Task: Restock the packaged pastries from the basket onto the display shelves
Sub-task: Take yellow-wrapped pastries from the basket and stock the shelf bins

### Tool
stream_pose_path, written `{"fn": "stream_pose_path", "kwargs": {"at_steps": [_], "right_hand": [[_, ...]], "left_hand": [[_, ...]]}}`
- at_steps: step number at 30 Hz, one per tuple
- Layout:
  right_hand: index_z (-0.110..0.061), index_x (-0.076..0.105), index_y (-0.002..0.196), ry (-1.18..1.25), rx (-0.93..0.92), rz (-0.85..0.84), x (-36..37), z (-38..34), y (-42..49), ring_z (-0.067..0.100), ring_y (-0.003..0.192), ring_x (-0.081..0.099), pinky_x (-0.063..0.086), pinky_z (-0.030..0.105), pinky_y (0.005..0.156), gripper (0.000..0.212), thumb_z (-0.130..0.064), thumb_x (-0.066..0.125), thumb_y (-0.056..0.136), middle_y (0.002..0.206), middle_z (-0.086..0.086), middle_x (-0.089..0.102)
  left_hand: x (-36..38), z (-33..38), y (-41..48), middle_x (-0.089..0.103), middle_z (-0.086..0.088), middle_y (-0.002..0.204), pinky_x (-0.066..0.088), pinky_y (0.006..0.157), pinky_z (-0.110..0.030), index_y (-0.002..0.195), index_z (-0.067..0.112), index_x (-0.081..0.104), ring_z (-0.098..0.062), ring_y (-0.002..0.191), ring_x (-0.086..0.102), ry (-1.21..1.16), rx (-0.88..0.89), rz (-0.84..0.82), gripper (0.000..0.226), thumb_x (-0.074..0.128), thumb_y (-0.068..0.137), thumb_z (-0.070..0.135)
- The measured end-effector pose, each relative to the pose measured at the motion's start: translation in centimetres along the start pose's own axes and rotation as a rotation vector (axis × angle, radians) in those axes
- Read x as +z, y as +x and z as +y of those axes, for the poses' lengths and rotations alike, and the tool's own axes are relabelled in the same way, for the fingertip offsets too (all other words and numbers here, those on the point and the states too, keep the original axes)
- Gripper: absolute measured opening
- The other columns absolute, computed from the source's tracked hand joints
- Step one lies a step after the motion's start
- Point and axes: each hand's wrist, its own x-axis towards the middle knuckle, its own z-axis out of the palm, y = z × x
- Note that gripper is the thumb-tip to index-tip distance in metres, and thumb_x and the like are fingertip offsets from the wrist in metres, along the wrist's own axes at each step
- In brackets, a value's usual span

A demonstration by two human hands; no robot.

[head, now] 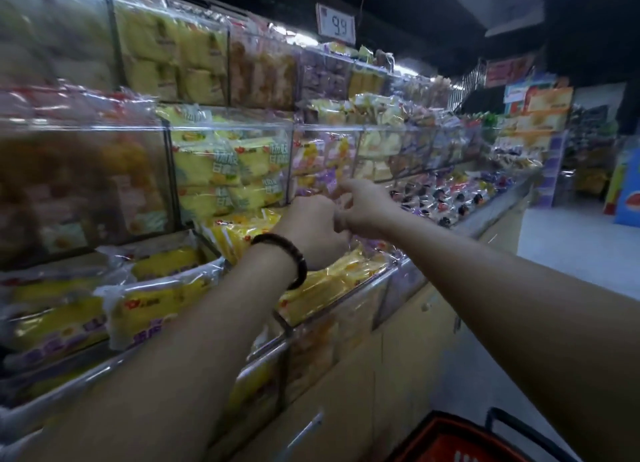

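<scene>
Head cam: both hands' fingers (341, 188) w/ grip unclear, at clear-fronted pastry shelves (228, 129).

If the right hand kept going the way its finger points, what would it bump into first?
Most likely the purple and yellow pastry packets in the clear-fronted bin just ahead of the right hand. The fingertip looks almost at them, though blur hides the exact gap.

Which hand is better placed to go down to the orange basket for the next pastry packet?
Probably the right hand. The orange plastic basket sits low on the right, beneath the right forearm. The left hand, with the dark bead bracelet, rests on the yellow wrapped packets and would need to cross over.
</scene>
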Motion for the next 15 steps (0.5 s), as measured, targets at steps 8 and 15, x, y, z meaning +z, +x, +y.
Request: {"fn": "stream_pose_path", "kwargs": {"at_steps": [8,15], "right_hand": [[-0.028,0.059,0.143,0.054,0.035,0.029,4.1,1.3,0.4,0.021,0.091,0.063,0.056,0.026,0.060,0.058,0.000,0.065,0.092,0.134,0.008,0.056],[-0.028,0.058,0.142,0.062,0.022,-0.033,4.9,2.4,0.5,0.017,0.095,0.065,0.055,0.023,0.064,0.059,-0.005,0.069,0.088,0.128,0.007,0.059]], "left_hand": [[2.2,-6.1,2.5,0.065,0.007,0.131,0.042,0.105,-0.048,0.129,0.045,0.062,-0.030,0.124,0.053,0.410,-0.097,0.140,0.034,0.064,0.095,0.043],[2.7,-6.1,2.5,0.066,0.002,0.128,0.042,0.104,-0.051,0.130,0.042,0.064,-0.032,0.123,0.054,0.531,-0.121,0.124,0.033,0.058,0.097,0.044]]}}
